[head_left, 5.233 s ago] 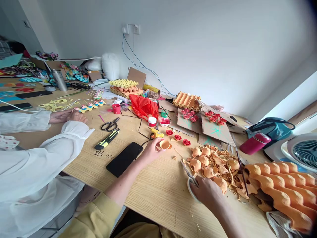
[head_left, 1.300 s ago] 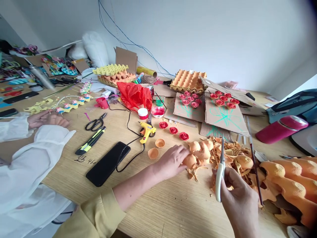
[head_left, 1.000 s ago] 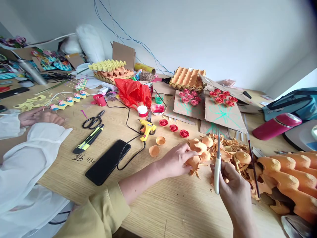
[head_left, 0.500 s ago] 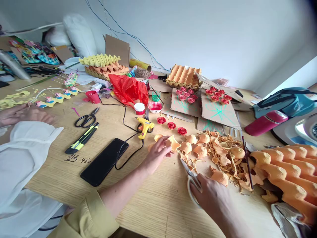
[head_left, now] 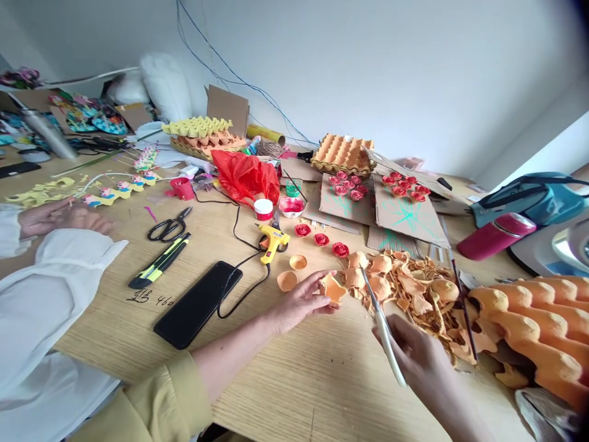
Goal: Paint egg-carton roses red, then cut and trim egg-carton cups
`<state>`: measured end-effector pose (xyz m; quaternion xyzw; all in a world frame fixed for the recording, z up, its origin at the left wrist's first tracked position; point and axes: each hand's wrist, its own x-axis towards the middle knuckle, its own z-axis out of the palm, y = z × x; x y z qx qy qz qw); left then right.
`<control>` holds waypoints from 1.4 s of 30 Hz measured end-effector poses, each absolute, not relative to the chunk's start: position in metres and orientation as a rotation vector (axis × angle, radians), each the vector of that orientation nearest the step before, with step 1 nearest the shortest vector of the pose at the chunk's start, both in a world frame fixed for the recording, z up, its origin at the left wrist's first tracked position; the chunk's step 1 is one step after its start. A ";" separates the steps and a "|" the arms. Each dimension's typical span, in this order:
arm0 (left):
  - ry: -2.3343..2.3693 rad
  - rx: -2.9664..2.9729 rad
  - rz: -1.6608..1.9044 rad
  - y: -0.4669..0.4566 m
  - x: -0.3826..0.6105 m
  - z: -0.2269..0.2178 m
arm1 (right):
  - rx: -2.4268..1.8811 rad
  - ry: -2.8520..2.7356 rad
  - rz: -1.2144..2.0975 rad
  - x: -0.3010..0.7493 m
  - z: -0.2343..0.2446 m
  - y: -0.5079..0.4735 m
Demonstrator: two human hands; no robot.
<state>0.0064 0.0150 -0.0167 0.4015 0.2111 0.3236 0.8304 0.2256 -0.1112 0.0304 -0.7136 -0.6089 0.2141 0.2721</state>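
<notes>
My left hand pinches an orange egg-carton cup just above the wooden table. My right hand grips white-handled scissors, blades pointing up and left toward the pile of cut orange carton pieces. Two trimmed orange cups lie left of my left hand. Three red paper roses sit behind them.
A yellow glue gun, a black phone, black scissors and a utility knife lie at centre left. Another person's white sleeve and hands are at left. Orange egg tray, maroon bottle at right.
My left hand took a carton cup from the pile and drew it leftward, then shifted slightly right. My right hand lifted the scissors so the blades point at the cup.
</notes>
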 end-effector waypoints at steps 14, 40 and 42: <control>0.588 1.181 0.755 0.023 0.002 -0.016 | -1.738 -1.521 0.593 0.198 0.006 -0.094; 0.814 1.199 0.979 0.009 0.003 -0.010 | -1.724 -1.834 0.360 0.205 -0.002 -0.096; 0.815 1.266 1.006 0.008 0.003 -0.012 | -1.710 -1.856 0.351 0.204 -0.002 -0.096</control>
